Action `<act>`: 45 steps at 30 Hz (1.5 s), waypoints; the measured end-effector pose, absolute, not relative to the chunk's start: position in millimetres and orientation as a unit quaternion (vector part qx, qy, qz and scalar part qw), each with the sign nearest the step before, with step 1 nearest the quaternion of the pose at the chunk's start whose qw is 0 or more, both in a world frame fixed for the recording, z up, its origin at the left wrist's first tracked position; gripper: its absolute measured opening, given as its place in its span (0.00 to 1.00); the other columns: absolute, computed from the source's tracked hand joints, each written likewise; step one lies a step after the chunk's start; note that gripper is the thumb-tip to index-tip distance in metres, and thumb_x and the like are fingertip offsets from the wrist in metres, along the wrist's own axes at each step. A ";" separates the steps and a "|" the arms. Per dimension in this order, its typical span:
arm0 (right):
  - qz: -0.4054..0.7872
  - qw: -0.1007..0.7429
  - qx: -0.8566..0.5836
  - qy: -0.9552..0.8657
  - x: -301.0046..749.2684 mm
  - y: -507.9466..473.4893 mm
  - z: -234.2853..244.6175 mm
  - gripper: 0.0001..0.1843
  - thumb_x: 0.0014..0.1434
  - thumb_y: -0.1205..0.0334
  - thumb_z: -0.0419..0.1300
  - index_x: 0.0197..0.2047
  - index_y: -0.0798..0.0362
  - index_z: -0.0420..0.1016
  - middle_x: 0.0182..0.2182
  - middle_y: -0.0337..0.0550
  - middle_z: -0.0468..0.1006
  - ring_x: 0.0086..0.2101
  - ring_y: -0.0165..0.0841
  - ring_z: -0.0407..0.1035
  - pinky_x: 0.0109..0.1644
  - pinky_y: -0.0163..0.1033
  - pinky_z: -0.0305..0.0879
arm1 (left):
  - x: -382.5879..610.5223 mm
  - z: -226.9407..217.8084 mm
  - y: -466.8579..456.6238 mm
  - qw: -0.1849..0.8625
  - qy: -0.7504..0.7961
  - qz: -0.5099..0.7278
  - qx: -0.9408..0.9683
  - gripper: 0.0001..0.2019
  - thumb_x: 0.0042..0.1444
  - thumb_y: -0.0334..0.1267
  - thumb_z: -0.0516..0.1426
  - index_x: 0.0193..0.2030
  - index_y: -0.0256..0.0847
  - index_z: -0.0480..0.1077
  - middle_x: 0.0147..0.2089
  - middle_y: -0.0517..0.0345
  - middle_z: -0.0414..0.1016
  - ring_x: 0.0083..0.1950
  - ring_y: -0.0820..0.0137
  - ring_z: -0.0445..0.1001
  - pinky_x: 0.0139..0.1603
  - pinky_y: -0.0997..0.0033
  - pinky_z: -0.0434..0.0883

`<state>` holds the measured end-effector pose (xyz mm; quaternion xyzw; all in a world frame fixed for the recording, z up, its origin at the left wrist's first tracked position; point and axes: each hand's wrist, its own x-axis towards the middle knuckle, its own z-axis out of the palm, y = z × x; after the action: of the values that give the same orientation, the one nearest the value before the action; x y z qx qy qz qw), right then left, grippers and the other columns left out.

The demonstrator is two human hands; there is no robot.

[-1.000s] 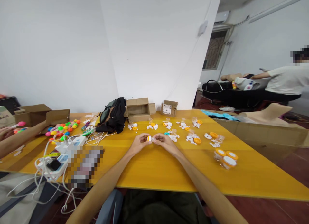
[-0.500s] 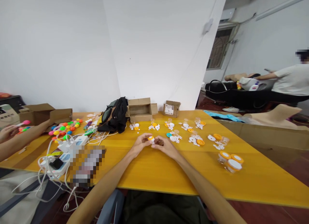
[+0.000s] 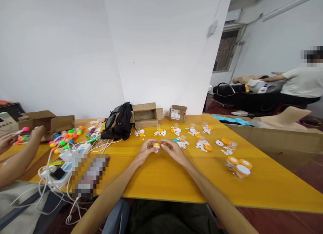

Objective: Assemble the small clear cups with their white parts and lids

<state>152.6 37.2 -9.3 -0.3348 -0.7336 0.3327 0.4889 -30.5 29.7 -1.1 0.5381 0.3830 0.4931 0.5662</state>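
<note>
My left hand (image 3: 144, 151) and my right hand (image 3: 174, 150) meet over the middle of the yellow table (image 3: 161, 180). Between their fingertips they pinch a small clear jar with an orange lid (image 3: 156, 146). Both hands are closed around it, held just above the tabletop. Beyond them lie several loose orange lids, white discs and small clear jars (image 3: 199, 143). Three capped jars (image 3: 238, 166) stand together to the right.
A black bag (image 3: 120, 121) and open cardboard boxes (image 3: 145, 113) sit at the table's far edge. White cables and chargers (image 3: 63, 160) and coloured balls (image 3: 64, 137) lie at left, where another person's arms (image 3: 15, 153) work. A person in white stands far right.
My hands stay together on the small jar, turning it slightly. The view has shifted a little. The other person's arm at left has moved.
</note>
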 end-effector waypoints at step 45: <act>0.473 0.449 -0.376 -0.659 148.1 42.7 -21.9 0.24 0.49 0.37 0.64 0.31 0.51 0.81 0.24 0.41 0.80 0.27 0.37 0.74 0.34 0.42 0.74 | -27.3 -9.2 31.7 0.352 0.401 0.475 0.700 0.10 0.42 0.34 0.66 0.34 0.42 0.77 0.34 0.57 0.78 0.38 0.65 0.73 0.42 0.68 0.69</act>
<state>148.1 42.7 -21.9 -0.3756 -0.6587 0.4728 0.4489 -27.3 31.7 -9.2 0.7000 0.4006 0.4749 0.3520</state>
